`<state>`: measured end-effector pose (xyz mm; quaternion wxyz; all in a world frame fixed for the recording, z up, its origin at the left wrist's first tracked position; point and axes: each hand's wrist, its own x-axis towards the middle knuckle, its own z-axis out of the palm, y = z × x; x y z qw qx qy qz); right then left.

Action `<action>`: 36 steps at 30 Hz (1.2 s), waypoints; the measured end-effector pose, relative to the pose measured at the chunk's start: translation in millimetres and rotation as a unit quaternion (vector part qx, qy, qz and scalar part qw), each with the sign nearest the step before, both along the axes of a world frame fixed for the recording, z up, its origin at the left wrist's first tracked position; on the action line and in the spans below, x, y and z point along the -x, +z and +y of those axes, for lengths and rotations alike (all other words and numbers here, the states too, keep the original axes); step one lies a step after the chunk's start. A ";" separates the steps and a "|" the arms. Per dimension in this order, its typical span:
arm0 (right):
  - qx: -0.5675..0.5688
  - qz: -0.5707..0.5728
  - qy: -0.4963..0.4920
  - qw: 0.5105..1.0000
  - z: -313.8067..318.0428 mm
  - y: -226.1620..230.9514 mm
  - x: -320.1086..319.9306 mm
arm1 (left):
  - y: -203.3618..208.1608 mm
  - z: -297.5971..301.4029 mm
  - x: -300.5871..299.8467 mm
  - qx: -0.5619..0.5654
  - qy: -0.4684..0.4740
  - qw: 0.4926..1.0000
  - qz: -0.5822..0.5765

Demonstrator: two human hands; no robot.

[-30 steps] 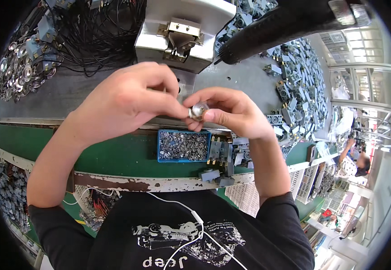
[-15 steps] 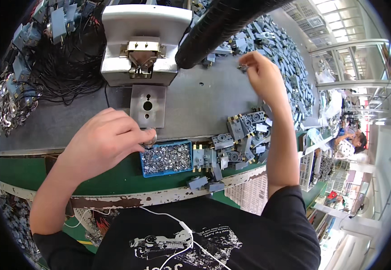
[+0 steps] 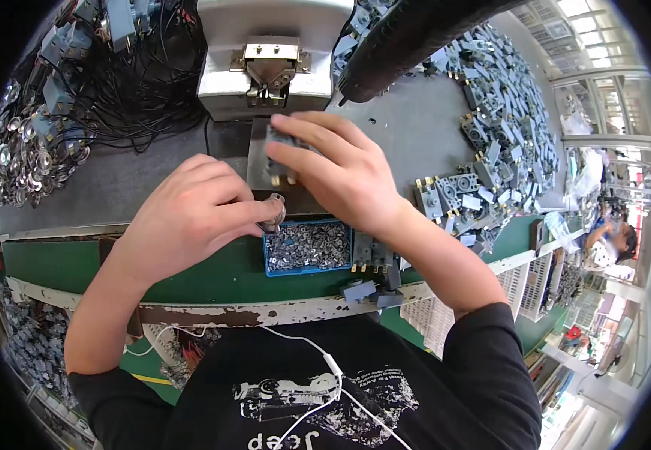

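Note:
My left hand (image 3: 194,217) is closed in a pinch on a small shiny metal ring (image 3: 274,213), just above the near left corner of the blue tray (image 3: 267,264). Small metal pieces fill that tray. My right hand (image 3: 344,169), slightly blurred, grips a grey plastic plug body (image 3: 276,154) with brass pins on its near end. It is over the flat metal plate (image 3: 258,161) in front of the press (image 3: 273,67); the fingers and the plug body hide most of this plate. A small gap separates the two hands.
Grey plug bodies (image 3: 505,127) lie heaped along the right side of the metal bench. On the left are tangled black cables (image 3: 123,112) and a pile of metal rings (image 3: 29,169). A thick black tube (image 3: 415,45) slants over the bench. Another person (image 3: 614,240) is far right.
My right hand has come from the far right pile to the plate, with a grey plug body in it. My left hand still pinches the ring. The whole view has shifted a little.

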<state>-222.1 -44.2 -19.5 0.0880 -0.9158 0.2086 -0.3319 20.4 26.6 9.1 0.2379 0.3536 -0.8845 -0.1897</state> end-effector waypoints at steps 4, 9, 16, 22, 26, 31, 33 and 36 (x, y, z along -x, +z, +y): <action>-0.066 0.061 -0.004 0.996 5.3 7.1 4.0 | -3.5 3.8 -1.3 0.002 0.016 1.000 0.014; -0.150 0.050 -0.048 0.986 26.9 5.8 1.2 | -5.6 3.4 -0.8 0.004 0.007 1.000 0.022; -0.145 0.051 -0.048 0.987 28.8 1.0 2.3 | -4.2 2.9 -3.2 -0.003 0.003 1.000 0.015; -0.152 0.037 -0.059 0.986 22.3 20.2 5.2 | 5.7 -3.7 -7.3 0.006 0.017 0.999 0.036; -0.092 -0.183 -0.027 0.978 1.6 53.5 23.2 | 7.9 -25.5 2.2 -0.003 0.119 0.985 0.128; -0.034 -0.350 0.062 0.934 -29.9 87.1 27.5 | -2.0 -34.8 10.2 -0.025 0.105 0.994 0.022; -0.038 -0.365 0.053 0.929 -40.1 89.4 36.9 | 0.5 -37.8 6.5 -0.029 0.087 0.996 0.020; -0.037 -0.382 0.036 0.923 -73.0 86.9 37.9 | 1.5 -41.7 10.0 -0.047 0.085 0.995 0.016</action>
